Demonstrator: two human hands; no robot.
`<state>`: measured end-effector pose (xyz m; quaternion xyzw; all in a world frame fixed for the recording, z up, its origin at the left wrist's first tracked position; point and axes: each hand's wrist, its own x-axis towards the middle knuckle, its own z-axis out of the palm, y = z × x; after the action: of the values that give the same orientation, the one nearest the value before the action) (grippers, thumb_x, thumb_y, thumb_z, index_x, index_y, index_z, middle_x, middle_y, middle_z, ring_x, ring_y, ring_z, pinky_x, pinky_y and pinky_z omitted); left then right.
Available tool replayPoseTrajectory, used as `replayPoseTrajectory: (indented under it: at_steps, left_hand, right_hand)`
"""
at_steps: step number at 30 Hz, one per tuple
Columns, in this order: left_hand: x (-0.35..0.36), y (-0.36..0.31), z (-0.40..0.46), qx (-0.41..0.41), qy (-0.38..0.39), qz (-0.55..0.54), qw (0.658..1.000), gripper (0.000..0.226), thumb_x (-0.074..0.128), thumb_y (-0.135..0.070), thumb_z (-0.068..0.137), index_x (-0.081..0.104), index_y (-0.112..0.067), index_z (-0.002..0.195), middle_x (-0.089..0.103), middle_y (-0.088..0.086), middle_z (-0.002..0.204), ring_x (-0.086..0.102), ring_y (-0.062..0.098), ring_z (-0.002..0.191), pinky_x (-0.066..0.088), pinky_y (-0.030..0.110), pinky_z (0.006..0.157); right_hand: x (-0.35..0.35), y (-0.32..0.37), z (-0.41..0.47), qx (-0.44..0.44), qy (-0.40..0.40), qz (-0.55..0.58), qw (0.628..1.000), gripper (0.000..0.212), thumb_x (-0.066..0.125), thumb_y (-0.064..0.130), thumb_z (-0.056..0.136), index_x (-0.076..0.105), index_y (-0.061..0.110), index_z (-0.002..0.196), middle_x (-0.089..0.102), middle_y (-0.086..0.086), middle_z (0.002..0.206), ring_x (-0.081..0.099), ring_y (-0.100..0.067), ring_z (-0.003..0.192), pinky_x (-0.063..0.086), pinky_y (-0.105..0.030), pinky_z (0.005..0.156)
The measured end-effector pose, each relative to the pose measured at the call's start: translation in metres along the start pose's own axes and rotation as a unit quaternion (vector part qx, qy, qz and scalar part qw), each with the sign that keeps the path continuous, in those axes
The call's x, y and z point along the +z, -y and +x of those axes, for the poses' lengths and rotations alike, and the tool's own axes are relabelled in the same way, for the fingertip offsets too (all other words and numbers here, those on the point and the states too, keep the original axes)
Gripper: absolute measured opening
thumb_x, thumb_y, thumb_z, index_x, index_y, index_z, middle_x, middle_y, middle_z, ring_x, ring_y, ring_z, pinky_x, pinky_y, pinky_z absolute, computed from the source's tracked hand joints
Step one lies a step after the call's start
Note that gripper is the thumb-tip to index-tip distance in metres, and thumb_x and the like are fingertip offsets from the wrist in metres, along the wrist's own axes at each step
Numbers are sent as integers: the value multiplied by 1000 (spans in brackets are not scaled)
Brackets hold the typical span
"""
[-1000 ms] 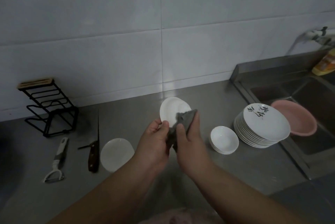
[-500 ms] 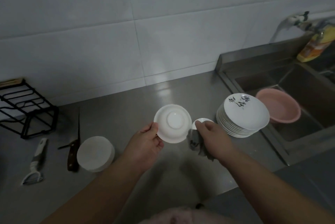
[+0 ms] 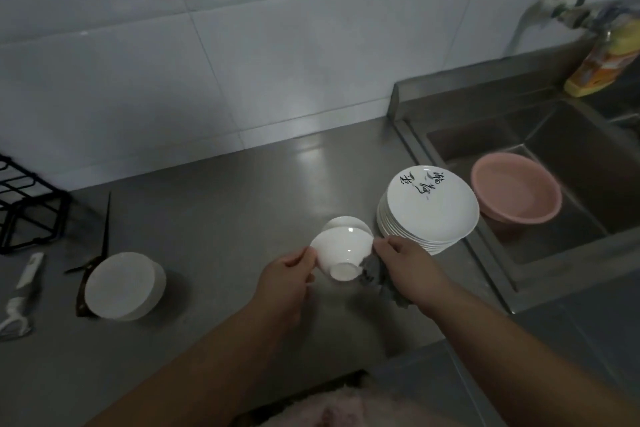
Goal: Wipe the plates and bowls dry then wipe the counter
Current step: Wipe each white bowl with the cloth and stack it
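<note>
My left hand (image 3: 287, 274) holds a small white bowl (image 3: 341, 250) by its rim, its foot turned toward me, above the steel counter (image 3: 221, 219). My right hand (image 3: 408, 264) grips a grey cloth (image 3: 377, 279) and also touches the bowl's right rim. Just behind the held bowl, other small white bowls (image 3: 346, 221) sit on the counter. A stack of white plates (image 3: 431, 208) with black lettering stands to the right. An upturned white bowl stack (image 3: 124, 284) rests at the left.
A knife (image 3: 91, 260) and a white peeler (image 3: 20, 291) lie at the left near a black wire rack (image 3: 24, 208). The sink (image 3: 561, 163) at the right holds a pink basin (image 3: 516, 187). A yellow bottle (image 3: 606, 59) and a tap (image 3: 554, 7) are behind it.
The bowl was wiped upright, then turned foot outward, and now sits lower and tilted between both hands. My right hand with the cloth came back to the bowl's rim. The view shifted right.
</note>
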<state>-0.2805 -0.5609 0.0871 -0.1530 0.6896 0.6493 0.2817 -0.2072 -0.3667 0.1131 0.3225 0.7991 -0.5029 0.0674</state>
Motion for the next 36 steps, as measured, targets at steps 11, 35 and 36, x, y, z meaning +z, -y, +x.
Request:
replayPoseTrajectory:
  at_steps: [11,35,36]
  left_hand:
    - [28,9,32,32,-12,61,998,22,66,-15,98,75,-17,117,78,-5,106,73,19,100,61,44,90]
    - [34,21,81,150,-125,377,905,20,74,-35,89,72,-26,107,66,-13,86,61,5,81,54,29,82]
    - [33,21,81,154,-118,382,903,24,73,-36,89,71,-26,111,65,-13,87,61,5,82,53,28,81]
  right_hand:
    - [-9,-33,48,-48,42,14,998,23,72,23,94,63,32,113,71,10,96,67,-12,86,47,-21,71]
    - [7,-32,80,-91,46,-165,981,41,62,31,96,60,31,137,61,12,82,58,-14,85,42,-27,77]
    - [8,-31,78,-90,42,-165,981,42,62,31,96,60,30,137,62,10,83,59,-15,86,42,-27,77]
